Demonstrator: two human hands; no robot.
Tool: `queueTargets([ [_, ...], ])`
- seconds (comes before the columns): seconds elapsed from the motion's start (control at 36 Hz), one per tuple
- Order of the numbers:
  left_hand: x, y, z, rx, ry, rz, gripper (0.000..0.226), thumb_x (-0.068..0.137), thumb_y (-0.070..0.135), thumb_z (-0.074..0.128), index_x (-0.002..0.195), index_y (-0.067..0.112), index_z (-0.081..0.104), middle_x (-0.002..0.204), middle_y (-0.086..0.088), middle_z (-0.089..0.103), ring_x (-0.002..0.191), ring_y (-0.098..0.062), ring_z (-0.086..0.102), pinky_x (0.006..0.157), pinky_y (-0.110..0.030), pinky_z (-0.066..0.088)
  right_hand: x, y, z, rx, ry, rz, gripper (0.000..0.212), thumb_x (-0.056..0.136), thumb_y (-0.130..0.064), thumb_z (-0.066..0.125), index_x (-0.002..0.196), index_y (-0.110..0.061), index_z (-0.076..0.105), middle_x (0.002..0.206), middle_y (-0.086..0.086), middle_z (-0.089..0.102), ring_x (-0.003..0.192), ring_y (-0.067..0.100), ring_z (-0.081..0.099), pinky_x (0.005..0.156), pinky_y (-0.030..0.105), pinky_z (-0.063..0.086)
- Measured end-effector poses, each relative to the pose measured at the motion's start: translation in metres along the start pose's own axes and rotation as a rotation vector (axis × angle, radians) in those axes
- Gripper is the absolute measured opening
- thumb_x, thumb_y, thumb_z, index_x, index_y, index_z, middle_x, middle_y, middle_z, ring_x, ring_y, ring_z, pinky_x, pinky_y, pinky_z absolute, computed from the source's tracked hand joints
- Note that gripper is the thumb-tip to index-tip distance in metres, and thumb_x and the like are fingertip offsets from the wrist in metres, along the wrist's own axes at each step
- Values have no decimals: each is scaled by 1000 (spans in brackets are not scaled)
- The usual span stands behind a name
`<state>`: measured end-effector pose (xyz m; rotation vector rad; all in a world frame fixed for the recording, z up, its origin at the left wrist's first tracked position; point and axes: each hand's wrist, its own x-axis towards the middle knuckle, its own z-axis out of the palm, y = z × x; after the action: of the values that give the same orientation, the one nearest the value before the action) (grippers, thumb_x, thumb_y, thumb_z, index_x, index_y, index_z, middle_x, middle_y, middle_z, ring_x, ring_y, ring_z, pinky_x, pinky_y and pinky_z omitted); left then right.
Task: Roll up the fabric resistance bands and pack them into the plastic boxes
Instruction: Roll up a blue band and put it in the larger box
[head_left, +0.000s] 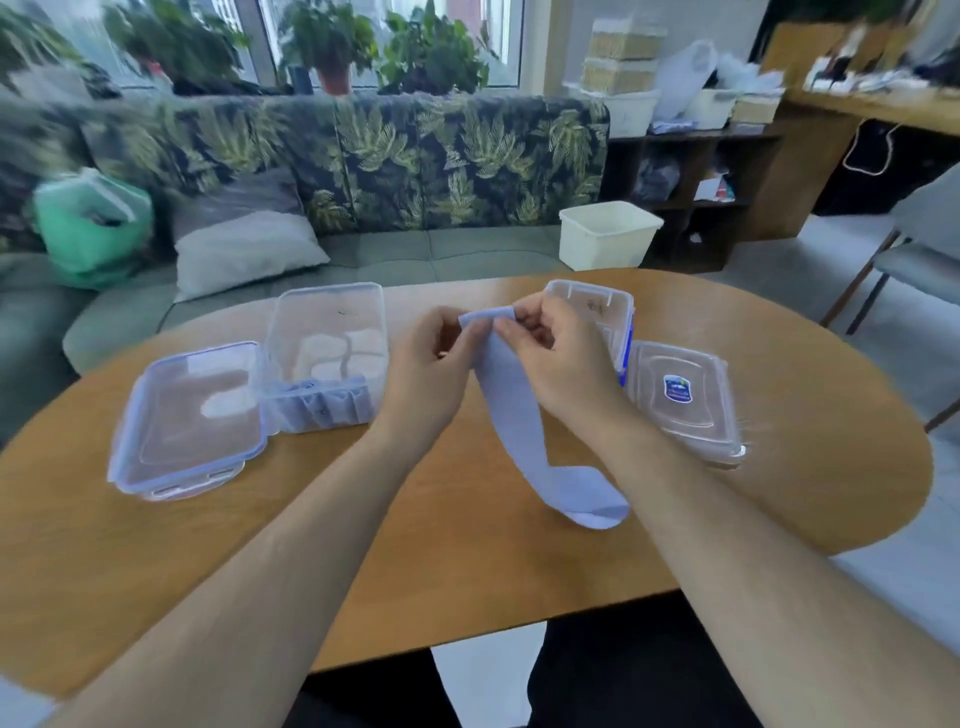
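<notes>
The band's (511, 395) top end is pinched by both hands, left (434, 364) and right (561, 358); rolling is just starting. Next, tight turns downward are needed.

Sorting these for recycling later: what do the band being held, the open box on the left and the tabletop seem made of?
The band: soft matte fabric, probably elastic weave; it droops and folds limply. The left box: clear, glossy rigid plastic; its contents show through the walls. The tabletop: smooth brown wood or wood-look veneer; which one is unclear.
</notes>
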<state>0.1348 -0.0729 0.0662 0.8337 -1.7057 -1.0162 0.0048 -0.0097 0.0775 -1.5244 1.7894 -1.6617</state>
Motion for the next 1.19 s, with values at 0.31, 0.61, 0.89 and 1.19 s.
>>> queueTargets([
  [0.31, 28, 39, -43, 40, 87, 32, 20, 98, 29, 65, 88, 12, 65, 81, -8, 66, 81, -27, 61, 78, -52, 54, 42, -44, 16, -42, -1, -55, 9, 93, -23, 71, 95, -15, 66, 81, -4, 67, 76, 11, 62, 71, 30, 54],
  [0.61, 11, 103, -72, -7, 22, 166, 21, 98, 31, 66, 90, 12, 60, 74, -2, 60, 55, -11, 52, 51, -26, 46, 20, -117, -13, 79, -43, -99, 11, 96, -13, 68, 89, -10, 60, 80, 15, 65, 50, 11, 57, 47, 18, 46],
  [0.89, 11, 110, -68, -18, -9, 28, 28, 97, 30, 67, 78, 13, 54, 50, 17, 44, 42, -1, 36, 40, -15, 31, 26, -124, -24, 205, -208, 220, 17, 94, -16, 71, 90, -1, 64, 79, 16, 73, 63, 27, 65, 65, 40, 58],
  [1.19, -5, -44, -24, 201, -98, -284, 26, 101, 27, 56, 81, 11, 52, 70, -5, 50, 65, -20, 47, 57, -31, 40, 1, 22, 36, 3, -260, 512, 19, 95, -17, 69, 92, 0, 59, 88, 14, 67, 55, 16, 65, 55, 33, 56],
])
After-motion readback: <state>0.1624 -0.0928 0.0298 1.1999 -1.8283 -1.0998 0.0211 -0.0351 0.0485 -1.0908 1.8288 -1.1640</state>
